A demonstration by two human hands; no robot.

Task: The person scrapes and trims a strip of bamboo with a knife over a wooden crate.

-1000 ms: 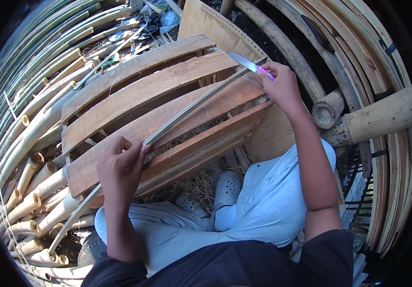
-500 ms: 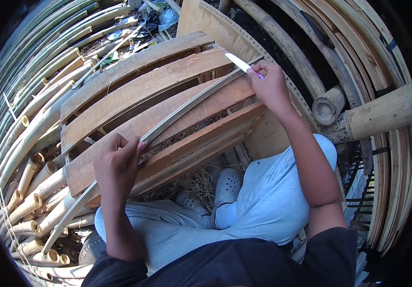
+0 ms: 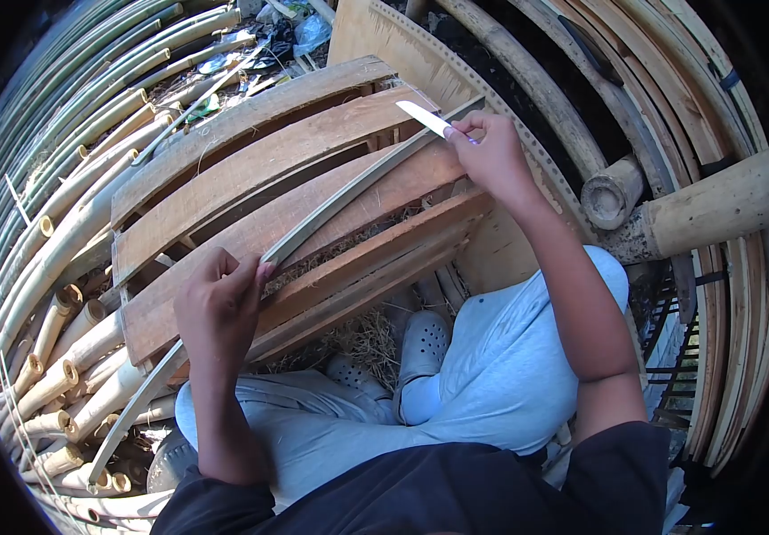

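The left hand pinches a long, narrow bamboo strip between thumb and fingers, the knuckles raised and the other fingers curled. The right hand is closed around the handle of a small knife – a bit of purple shows at the grip – with the thumb and index finger close to the base of the blade. The blade is pale and bright, and its tip points to the far left. It lies across the strip near the strip's far right end; whether the cutting edge touches it cannot be told.

The strip runs diagonally over a slatted wooden crate, from beyond the right hand at the far right, through the left hand, and down past the crate's near left corner, where it bows towards the cut ends of the bamboo poles. These poles are stacked along the left side.

Behind the crate and to its right leans a plywood board with a row of small holes along its edge. On the right, a thick bamboo pole juts in beside long wooden slats. On the near side, clog-style shoes stand by dry straw – just below the crate, between the light grey trouser legs.
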